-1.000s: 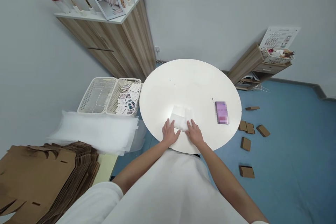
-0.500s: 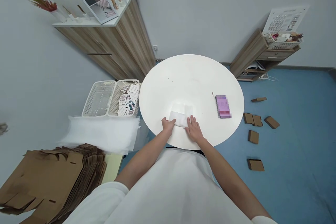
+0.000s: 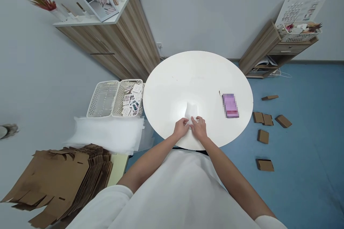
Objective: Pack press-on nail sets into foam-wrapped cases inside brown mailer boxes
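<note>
A thin white foam wrapping sheet (image 3: 191,109), folded into a narrow strip, lies near the front edge of the white oval table (image 3: 199,71). My left hand (image 3: 181,128) pinches its near left side, fingers bent inward. On the near right side, my right hand (image 3: 199,128) grips the same sheet with thumb and fingers curled. The two hands almost touch, and they cover the near end of the strip. Whether something is wrapped inside cannot be made out. To the right on the table rests a purple item (image 3: 230,106), blurred by pixels.
Left of the table are white baskets (image 3: 116,98), one holding small cards, a stack of white foam sheets (image 3: 110,132) and a pile of flat brown cardboard boxes (image 3: 59,182). Several small brown boxes (image 3: 263,136) lie on the blue floor at right. Cabinets (image 3: 137,32) stand behind.
The left part of the foam sheet has been folded over to the right, making it narrower. My left hand has moved right, beside my right hand, whose spread fingers have curled in.
</note>
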Motion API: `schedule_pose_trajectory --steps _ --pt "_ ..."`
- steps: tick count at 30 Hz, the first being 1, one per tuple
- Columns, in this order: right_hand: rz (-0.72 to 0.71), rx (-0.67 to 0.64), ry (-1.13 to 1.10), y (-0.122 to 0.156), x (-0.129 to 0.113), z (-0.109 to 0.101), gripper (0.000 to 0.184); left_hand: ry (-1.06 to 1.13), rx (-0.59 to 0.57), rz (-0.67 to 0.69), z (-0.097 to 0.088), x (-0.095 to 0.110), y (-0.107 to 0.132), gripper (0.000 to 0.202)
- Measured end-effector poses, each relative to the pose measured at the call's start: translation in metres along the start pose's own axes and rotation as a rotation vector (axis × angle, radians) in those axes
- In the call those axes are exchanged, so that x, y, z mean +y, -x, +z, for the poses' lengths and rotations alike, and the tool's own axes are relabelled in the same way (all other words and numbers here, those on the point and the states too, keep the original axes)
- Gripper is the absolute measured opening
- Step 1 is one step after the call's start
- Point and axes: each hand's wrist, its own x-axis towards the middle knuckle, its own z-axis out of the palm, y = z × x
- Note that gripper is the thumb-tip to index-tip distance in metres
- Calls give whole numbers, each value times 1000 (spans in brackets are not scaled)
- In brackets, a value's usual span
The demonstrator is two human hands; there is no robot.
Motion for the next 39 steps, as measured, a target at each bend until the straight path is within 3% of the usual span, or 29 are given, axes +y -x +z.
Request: schedule_pose_trajectory --steps 4,10,14,17,21,24,27,30,34,36,39 --pt "54 -98 -270 -8 6 -3 44 -190 -101 137 10 5 2 19" --pt "204 -172 -708 -18 15 -16 36 -383 -183 240 21 3 11 38" --pt "295 -98 -634 -21 8 -14 34 -408 -220 318 21 2 21 41" --pt "329 -41 -588 -24 7 -9 28 -359 -233 346 12 1 22 34" --pt "334 -75 -626 -29 13 -8 25 -392 -151 322 -3 4 8 34" --pt "335 -121 -607 -29 15 -10 26 -450 -191 371 -6 8 -7 41" --pt "238 -51 -441 -22 11 -16 35 -478 -244 327 -4 11 -15 49" --pt "-15 53 -185 -12 10 -23 46 -478 -249 287 -2 9 -17 50" --pt "-357 -156 27 -5 19 -25 72 -478 -243 294 -1 5 -18 50" --pt "-375 -238 83 -7 24 -22 77 -457 -228 286 -1 5 -19 54" --pt "-344 -263 137 -13 26 -21 70 -422 -234 242 -5 9 -22 58"
